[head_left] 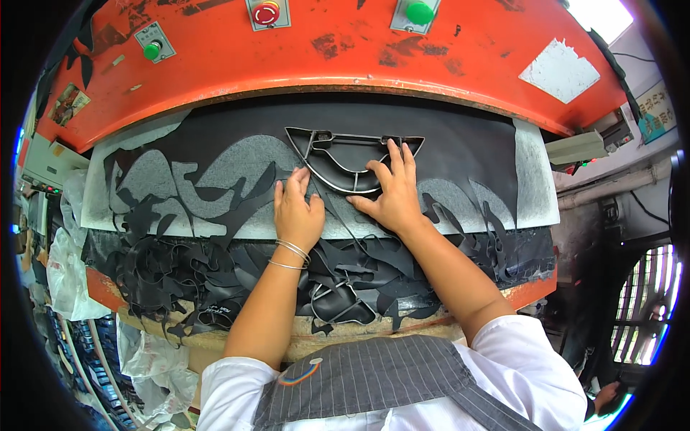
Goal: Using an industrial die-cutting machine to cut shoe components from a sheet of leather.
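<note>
A metal cutting die (355, 179), an arched blade frame with inner struts, lies on a sheet of black leather-like material (467, 144). My right hand (394, 194) grips the die's right part, thumb at its lower curved edge and fingers reaching over to its upper right corner. At the die's lower left edge, my left hand (298, 212) rests with fingers stretched out and fingertips touching or very close to the rim. Arched cut-outs left of the die show the grey board (535, 172) beneath. Thin strips of black material remain around these openings.
An orange machine beam (323, 57) spans the far side, with a red button (265, 13) and green buttons. Black offcuts (187, 266) pile along the near edge, with another metal die (345, 302) among them. Plastic bags (68, 273) hang at left.
</note>
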`<action>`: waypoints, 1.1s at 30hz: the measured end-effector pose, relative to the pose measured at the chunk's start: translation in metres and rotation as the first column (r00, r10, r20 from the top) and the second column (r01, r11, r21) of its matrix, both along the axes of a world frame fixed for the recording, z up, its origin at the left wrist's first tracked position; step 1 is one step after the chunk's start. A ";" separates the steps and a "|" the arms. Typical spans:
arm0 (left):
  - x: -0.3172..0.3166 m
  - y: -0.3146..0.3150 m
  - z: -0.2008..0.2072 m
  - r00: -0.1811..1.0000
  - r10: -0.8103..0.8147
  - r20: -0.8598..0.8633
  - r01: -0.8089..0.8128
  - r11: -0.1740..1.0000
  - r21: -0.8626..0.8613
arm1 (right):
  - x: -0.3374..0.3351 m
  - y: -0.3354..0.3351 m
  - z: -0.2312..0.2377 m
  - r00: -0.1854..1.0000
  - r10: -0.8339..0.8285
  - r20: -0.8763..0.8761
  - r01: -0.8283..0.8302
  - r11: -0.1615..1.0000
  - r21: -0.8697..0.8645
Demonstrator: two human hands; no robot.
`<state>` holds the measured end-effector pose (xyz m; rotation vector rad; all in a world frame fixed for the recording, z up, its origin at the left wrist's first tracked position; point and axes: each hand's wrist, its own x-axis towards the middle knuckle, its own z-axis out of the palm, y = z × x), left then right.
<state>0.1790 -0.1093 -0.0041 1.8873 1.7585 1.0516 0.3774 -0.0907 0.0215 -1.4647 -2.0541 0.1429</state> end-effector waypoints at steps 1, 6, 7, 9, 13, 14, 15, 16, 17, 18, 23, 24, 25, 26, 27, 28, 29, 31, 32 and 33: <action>-0.001 0.000 0.003 1.000 -0.005 0.001 0.005 1.000 -0.011 | -0.002 -0.001 0.000 1.000 -0.009 0.017 0.008 0.999 0.036; 0.000 -0.002 0.000 1.000 -0.019 -0.008 0.019 0.999 -0.030 | -0.008 -0.007 0.004 0.992 -0.063 0.113 0.054 0.996 0.074; -0.002 0.000 -0.001 1.000 -0.015 0.000 0.015 1.000 -0.012 | -0.009 -0.006 0.005 0.991 -0.063 0.118 0.053 0.995 0.079; -0.008 0.001 -0.001 1.000 -0.007 -0.010 0.007 0.999 0.032 | -0.012 -0.006 0.008 0.985 -0.060 0.159 0.053 0.998 0.046; -0.051 0.012 0.027 0.932 -0.040 0.361 0.032 0.999 0.029 | -0.002 -0.013 0.021 0.991 -0.104 0.084 0.097 0.992 0.077; -0.079 0.018 0.025 0.865 -0.040 0.500 0.021 0.999 0.042 | -0.007 -0.016 0.042 0.995 -0.095 -0.035 0.099 0.985 0.142; -0.095 0.022 0.045 0.881 -0.044 0.470 -0.023 0.990 0.137 | -0.002 -0.015 0.059 0.989 -0.108 -0.101 0.128 0.966 0.225; -0.114 0.022 0.068 0.895 0.004 0.447 -0.094 0.979 0.178 | 0.000 -0.013 0.080 0.980 -0.108 -0.169 0.157 0.938 0.310; -0.137 0.026 0.078 0.869 0.030 0.494 -0.192 0.940 0.281 | -0.003 -0.011 0.097 0.956 -0.094 -0.279 0.190 0.921 0.341; -0.155 0.024 0.097 0.868 0.040 0.495 -0.245 0.901 0.357 | -0.005 -0.007 0.112 0.920 -0.079 -0.383 0.229 0.902 0.365; -0.201 0.008 0.152 0.948 0.258 0.185 -0.292 0.476 0.830 | -0.007 -0.004 0.141 0.897 -0.061 -0.438 0.299 0.812 0.500; -0.214 0.005 0.153 0.957 0.263 0.120 -0.242 0.503 0.830 | -0.006 -0.013 0.139 0.899 -0.050 -0.435 0.292 0.808 0.511; -0.229 -0.002 0.152 0.953 0.277 0.123 -0.250 0.493 0.833 | -0.010 -0.022 0.136 0.876 -0.018 -0.483 0.273 0.843 0.463; -0.238 -0.007 0.154 0.967 0.255 0.005 -0.166 0.617 0.769 | -0.011 -0.031 0.136 0.850 0.003 -0.527 0.255 0.873 0.417; -0.245 -0.014 0.153 0.970 0.218 -0.110 -0.087 0.729 0.679 | -0.011 -0.040 0.132 0.852 0.015 -0.524 0.245 0.872 0.424; -0.237 -0.026 0.153 0.973 0.207 -0.105 -0.083 0.733 0.675 | -0.005 -0.054 0.129 0.798 0.028 -0.601 0.215 0.920 0.328; -0.222 -0.048 0.153 0.991 0.127 -0.048 -0.073 0.797 0.599 | -0.001 -0.070 0.128 0.736 0.033 -0.676 0.171 0.957 0.233; -0.182 -0.102 0.145 0.996 0.028 0.089 -0.063 0.906 0.418 | -0.005 -0.118 0.114 0.886 -0.092 -0.454 0.169 0.977 0.132; -0.167 -0.126 0.129 0.999 -0.050 0.002 0.043 0.888 0.458 | -0.006 -0.143 0.105 0.937 -0.058 -0.344 0.062 0.998 0.000; -0.150 -0.155 0.113 0.992 -0.127 -0.019 0.128 0.968 0.217 | -0.002 -0.166 0.096 0.988 0.056 -0.142 -0.067 0.995 -0.073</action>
